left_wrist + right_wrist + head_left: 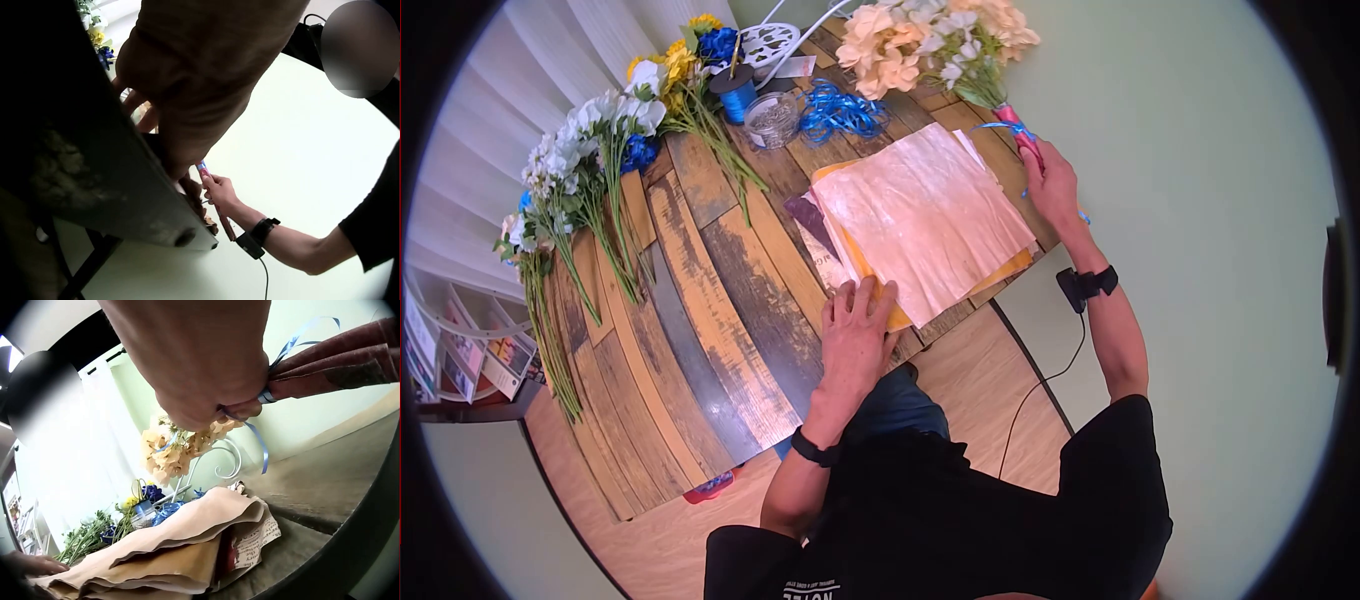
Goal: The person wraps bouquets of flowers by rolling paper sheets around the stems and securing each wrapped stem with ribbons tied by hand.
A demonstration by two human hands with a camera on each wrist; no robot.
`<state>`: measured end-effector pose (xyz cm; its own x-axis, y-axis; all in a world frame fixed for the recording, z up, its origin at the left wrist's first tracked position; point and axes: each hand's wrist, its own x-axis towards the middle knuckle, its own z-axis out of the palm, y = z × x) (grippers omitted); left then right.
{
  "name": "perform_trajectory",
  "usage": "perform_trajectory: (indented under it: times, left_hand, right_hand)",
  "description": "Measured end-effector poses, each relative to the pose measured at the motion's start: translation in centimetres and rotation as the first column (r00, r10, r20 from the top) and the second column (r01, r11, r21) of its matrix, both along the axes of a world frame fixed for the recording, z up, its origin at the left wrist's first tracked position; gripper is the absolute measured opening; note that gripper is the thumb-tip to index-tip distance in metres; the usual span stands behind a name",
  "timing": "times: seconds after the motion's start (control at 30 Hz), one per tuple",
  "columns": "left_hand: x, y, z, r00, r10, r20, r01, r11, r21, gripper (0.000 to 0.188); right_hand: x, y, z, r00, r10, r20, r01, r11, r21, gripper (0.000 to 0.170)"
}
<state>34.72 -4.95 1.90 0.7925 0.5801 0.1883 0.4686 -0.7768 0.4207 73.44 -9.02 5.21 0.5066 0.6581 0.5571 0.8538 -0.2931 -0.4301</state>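
Note:
My right hand [1052, 188] grips the wrapped stems of a bouquet at the right side of the table. Peach and white flowers [882, 48] spread from its far end. Blue ribbon is tied round the dark red wrapping [340, 365], with loose ends hanging in the right wrist view. On the table lies a stack of wrapping paper, a pale pink sheet [930, 220] on top and orange, purple and printed sheets showing at the edges. My left hand [857, 338] rests its fingers on the stack's near left corner; its palm side is dark in the left wrist view.
Loose white flowers [595, 125] with long green stems lie along the left edge, yellow and blue ones behind. Near the back are a blue ribbon spool [736, 95], a clear round tub [771, 120] of small items and tangled blue ribbon [840, 112]. A wall borders the right.

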Motion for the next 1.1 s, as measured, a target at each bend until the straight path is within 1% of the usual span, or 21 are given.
perform_trajectory:
  times: [0.03, 0.17, 0.23, 0.27, 0.33, 0.37, 0.43, 0.47, 0.53, 0.67, 0.73, 0.87, 0.93, 1.07, 1.1]
  left_hand:
    - [0.2, 0.1, 0.0, 1.0, 0.009, -0.021, -0.008, 0.999, 0.045, 0.068]
    - [0.6, 0.8, 0.0, 0.999, -0.004, -0.05, 0.009, 0.994, 0.105, 0.064]
    - [0.4, 0.9, 0.6, 0.998, -0.042, -0.044, 0.041, 0.999, -0.006, 0.065]
    - [0.2, 1.1, 0.8, 0.998, -0.028, -0.052, 0.028, 1.0, -0.01, 0.065]
    - [-0.2, 1.5, 1.0, 0.994, -0.11, 0.017, 0.111, 0.992, -0.053, 0.062]
    - [-0.3, 1.7, 1.1, 0.994, -0.109, 0.014, 0.109, 0.993, -0.052, 0.062]
    - [-0.5, 1.9, 1.3, 0.985, -0.168, 0.024, 0.17, 0.978, -0.117, 0.06]
    - [-0.6, 2.0, 1.3, 0.984, -0.175, 0.022, 0.176, 0.977, -0.119, 0.06]
    - [-0.3, 2.4, 1.1, 0.977, -0.212, -0.031, 0.212, 0.977, -0.024, 0.056]
    - [0.4, 2.3, 0.2, 0.98, -0.196, -0.041, 0.198, 0.979, 0.056, 0.051]
    - [0.4, 2.1, -0.2, 0.981, -0.195, 0.007, 0.193, 0.977, 0.088, 0.048]
    - [-0.3, 1.4, 0.0, 0.981, -0.191, 0.035, 0.189, 0.98, 0.068, 0.046]
    - [-1.0, 1.0, 0.5, 0.985, -0.168, 0.032, 0.167, 0.985, 0.044, 0.047]
    - [-3.9, 0.2, 0.6, 0.986, -0.168, -0.002, 0.168, 0.985, 0.03, 0.048]
    - [-4.7, -0.2, 1.2, 0.988, -0.151, -0.018, 0.151, 0.989, 0.008, 0.049]
  right_hand:
    - [0.1, 0.3, -0.1, 0.999, 0.003, 0.039, -0.003, 1.0, -0.016, 0.027]
    - [0.6, 0.9, 0.0, 0.998, 0.024, 0.056, -0.024, 1.0, -0.003, 0.027]
    - [0.9, 0.9, -0.3, 0.998, 0.0, 0.066, -0.001, 1.0, 0.008, 0.027]
    - [1.0, 0.9, -0.7, 0.998, 0.014, 0.058, -0.014, 1.0, 0.004, 0.027]
    - [1.2, 0.6, -1.3, 1.0, 0.014, 0.028, -0.015, 1.0, 0.027, 0.027]
    - [1.4, 0.6, -1.6, 1.0, 0.015, 0.025, -0.016, 0.999, 0.028, 0.027]
    - [1.6, 0.1, -1.9, 1.0, -0.003, 0.027, 0.003, 1.0, -0.024, 0.027]
    - [1.6, -0.2, -2.0, 1.0, -0.01, 0.024, 0.01, 1.0, -0.025, 0.027]
    - [1.6, -0.4, -2.0, 0.998, -0.014, 0.06, 0.017, 0.998, -0.06, 0.027]
    - [0.9, -0.5, -1.4, 0.997, -0.008, 0.08, 0.013, 0.998, -0.055, 0.027]
    - [0.3, -0.6, -0.7, 0.997, -0.021, 0.079, 0.025, 0.998, -0.055, 0.027]
    - [-0.6, -0.2, 0.5, 0.996, -0.008, 0.088, 0.011, 0.999, -0.033, 0.027]
    - [-0.4, 0.3, 0.7, 0.986, 0.016, 0.168, -0.022, 0.999, 0.034, 0.027]
    - [0.1, 1.2, -0.4, 0.985, -0.021, 0.171, 0.012, 0.999, 0.049, 0.026]
    - [0.5, 1.3, -1.0, 0.983, -0.037, 0.182, 0.035, 0.999, 0.015, 0.027]
